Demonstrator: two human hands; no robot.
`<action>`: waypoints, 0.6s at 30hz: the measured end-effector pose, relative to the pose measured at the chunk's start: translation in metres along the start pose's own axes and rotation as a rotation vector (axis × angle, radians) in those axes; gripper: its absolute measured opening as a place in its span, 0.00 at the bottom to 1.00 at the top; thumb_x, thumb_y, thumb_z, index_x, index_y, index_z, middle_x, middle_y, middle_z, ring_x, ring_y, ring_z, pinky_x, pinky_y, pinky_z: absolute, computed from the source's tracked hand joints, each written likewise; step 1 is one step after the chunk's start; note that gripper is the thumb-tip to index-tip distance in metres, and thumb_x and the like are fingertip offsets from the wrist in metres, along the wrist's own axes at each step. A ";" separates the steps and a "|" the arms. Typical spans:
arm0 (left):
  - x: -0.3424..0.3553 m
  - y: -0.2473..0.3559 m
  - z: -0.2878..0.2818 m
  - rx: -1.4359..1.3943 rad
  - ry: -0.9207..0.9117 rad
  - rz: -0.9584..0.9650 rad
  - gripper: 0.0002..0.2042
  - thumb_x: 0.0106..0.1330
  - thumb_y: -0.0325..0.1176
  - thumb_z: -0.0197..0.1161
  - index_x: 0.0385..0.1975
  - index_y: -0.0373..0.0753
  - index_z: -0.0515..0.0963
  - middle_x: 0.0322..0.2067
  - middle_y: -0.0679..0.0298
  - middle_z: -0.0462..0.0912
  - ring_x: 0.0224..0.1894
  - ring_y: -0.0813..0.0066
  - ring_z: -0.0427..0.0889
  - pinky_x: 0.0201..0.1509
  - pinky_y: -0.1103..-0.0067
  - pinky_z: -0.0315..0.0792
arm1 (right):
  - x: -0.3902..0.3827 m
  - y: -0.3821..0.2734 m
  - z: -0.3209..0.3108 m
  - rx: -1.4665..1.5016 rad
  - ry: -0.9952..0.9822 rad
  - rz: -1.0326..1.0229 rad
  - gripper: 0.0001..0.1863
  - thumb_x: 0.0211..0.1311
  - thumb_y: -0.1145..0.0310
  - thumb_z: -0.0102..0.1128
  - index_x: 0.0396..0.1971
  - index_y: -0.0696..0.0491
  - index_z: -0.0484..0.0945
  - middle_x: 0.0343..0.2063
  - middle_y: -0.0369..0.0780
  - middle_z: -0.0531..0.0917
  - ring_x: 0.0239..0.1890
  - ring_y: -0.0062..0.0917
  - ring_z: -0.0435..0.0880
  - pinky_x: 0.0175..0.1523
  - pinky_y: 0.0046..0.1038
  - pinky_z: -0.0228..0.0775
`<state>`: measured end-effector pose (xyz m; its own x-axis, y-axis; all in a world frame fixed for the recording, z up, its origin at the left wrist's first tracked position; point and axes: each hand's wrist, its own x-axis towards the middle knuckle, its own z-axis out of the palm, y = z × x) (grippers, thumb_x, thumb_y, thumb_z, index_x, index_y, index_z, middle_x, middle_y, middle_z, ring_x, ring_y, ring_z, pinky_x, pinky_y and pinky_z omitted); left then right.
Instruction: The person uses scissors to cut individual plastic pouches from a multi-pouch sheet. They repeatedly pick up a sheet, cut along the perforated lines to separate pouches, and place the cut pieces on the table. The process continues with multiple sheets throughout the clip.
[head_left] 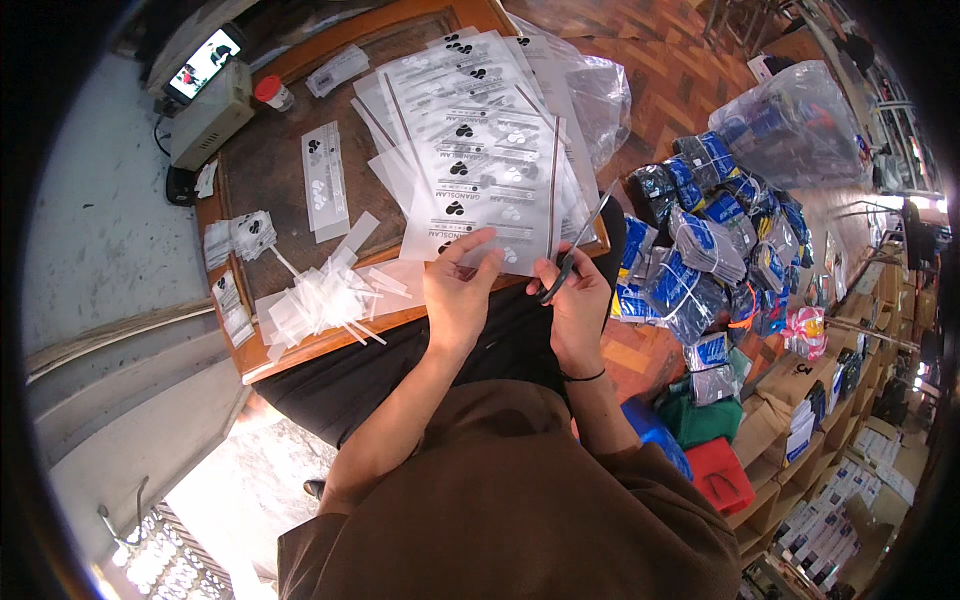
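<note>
My left hand (460,290) pinches the near edge of a translucent printed plastic sheet (490,190), thumb on top. Dark stripes and repeated dark marks run across this sheet, which lies over a fanned stack of similar sheets (440,85). At its near right corner, my right hand (572,290) is closed around the dark handles of a pair of scissors (600,215). The blades point up and away, beside the sheet's right edge; I cannot tell how far apart they are. Left of my hands lies a heap of thin cut plastic strips (325,300).
The wooden table (270,140) also bears a printed strip (325,180), small cut pieces (250,235), a red-lidded jar (272,92) and a beige box (212,115) beside a lit screen (205,65). Bundled packages (700,240) and a clear bag (790,125) cover the floor at right, near shelves (800,470).
</note>
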<state>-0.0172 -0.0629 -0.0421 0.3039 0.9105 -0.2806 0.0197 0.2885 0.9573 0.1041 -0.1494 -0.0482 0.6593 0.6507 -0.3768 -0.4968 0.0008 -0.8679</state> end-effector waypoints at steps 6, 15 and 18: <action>-0.005 -0.011 0.010 -0.082 -0.041 -0.062 0.16 0.70 0.26 0.70 0.55 0.29 0.83 0.39 0.58 0.90 0.36 0.79 0.88 0.40 0.82 0.80 | -0.002 -0.003 -0.009 -0.038 -0.009 0.033 0.19 0.69 0.68 0.70 0.53 0.61 0.78 0.29 0.38 0.87 0.24 0.20 0.85 0.27 0.16 0.66; -0.003 -0.022 0.017 0.042 -0.037 0.017 0.16 0.68 0.26 0.71 0.53 0.28 0.84 0.38 0.58 0.90 0.35 0.82 0.85 0.39 0.83 0.80 | -0.086 0.000 -0.045 -0.181 -0.219 0.099 0.27 0.74 0.47 0.62 0.56 0.56 0.75 0.32 0.37 0.85 0.33 0.19 0.85 0.34 0.17 0.66; -0.002 -0.016 0.020 0.079 -0.055 -0.012 0.16 0.69 0.23 0.70 0.54 0.26 0.83 0.41 0.57 0.89 0.39 0.79 0.86 0.45 0.82 0.81 | -0.105 -0.010 -0.044 -0.249 -0.310 0.205 0.25 0.73 0.51 0.65 0.56 0.57 0.75 0.33 0.37 0.85 0.35 0.17 0.84 0.38 0.18 0.69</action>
<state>0.0006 -0.0750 -0.0559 0.3553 0.8885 -0.2904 0.0980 0.2735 0.9569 0.0648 -0.2507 -0.0144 0.3424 0.8153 -0.4669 -0.4230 -0.3100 -0.8515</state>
